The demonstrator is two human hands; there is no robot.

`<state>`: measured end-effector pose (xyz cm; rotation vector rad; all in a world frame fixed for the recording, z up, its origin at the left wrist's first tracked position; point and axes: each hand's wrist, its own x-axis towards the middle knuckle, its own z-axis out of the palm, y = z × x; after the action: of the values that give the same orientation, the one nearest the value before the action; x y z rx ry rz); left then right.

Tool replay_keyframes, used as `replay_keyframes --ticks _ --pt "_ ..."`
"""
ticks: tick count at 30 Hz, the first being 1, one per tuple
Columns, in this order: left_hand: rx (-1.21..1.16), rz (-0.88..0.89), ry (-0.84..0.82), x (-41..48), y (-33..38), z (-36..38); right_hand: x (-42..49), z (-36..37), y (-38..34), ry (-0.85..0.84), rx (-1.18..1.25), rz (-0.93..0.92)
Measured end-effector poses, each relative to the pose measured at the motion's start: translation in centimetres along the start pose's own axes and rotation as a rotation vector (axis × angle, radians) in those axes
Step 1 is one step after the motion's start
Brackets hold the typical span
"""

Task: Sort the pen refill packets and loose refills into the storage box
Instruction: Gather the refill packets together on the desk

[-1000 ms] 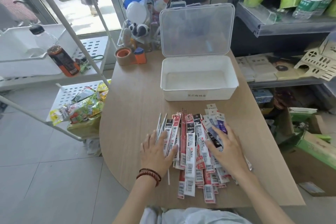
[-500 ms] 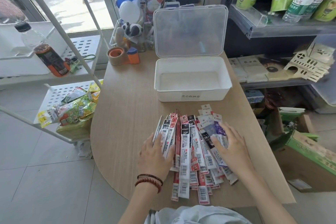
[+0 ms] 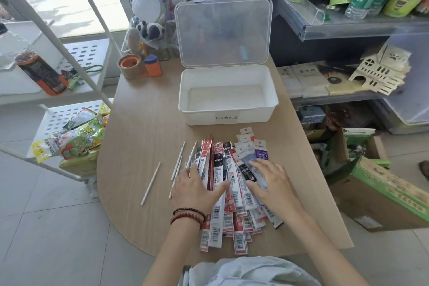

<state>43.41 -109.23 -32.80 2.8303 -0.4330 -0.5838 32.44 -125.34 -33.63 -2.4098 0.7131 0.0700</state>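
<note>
A fanned pile of pen refill packets (image 3: 228, 176), red, black, white and purple, lies on the wooden table (image 3: 139, 141) in front of me. My left hand (image 3: 197, 189) rests flat on the pile's left side, fingers spread. On the right side my right hand (image 3: 270, 181) lies flat as well. Several loose white refills (image 3: 178, 161) lie just left of the pile, and one loose refill (image 3: 151, 183) lies apart further left. The white storage box (image 3: 228, 115) stands behind the pile with its clear lid (image 3: 224, 31) upright; I see nothing inside it.
A tape roll (image 3: 128, 66) and an orange-and-blue object (image 3: 153, 67) sit at the table's back left. White racks with snack bags (image 3: 79, 137) and a bottle (image 3: 40, 73) stand to the left. Dark shelving (image 3: 348, 30) and a cardboard box (image 3: 380, 193) are on the right.
Both hands have slid closer together over the pile. Loose refills now lie exposed left of the packets, one rolled apart to the left. The view has shifted slightly.
</note>
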Motion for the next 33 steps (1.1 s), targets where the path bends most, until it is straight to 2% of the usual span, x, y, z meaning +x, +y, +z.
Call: replay_keyframes --ticks 7,16,24,29,33 --pt "-0.154 -0.036 0.028 -0.1 0.7 0.5 0.2 0.2 0.7 0.000 -0.001 -0.030" --pt "-0.322 -0.025 0.169 -0.2 0.0 0.4 0.4 0.3 1.0 -0.013 -0.003 -0.023" --pt "-0.140 0.020 0.178 -0.3 0.1 0.8 0.3 0.2 0.9 -0.023 -0.040 -0.015" --pt "-0.307 0.034 0.161 -0.1 -1.4 0.6 0.5 -0.6 0.5 -0.056 -0.076 -0.005" --pt "-0.618 -0.005 0.101 -0.1 -2.8 -0.7 0.8 -1.3 -0.2 -0.040 -0.111 0.014"
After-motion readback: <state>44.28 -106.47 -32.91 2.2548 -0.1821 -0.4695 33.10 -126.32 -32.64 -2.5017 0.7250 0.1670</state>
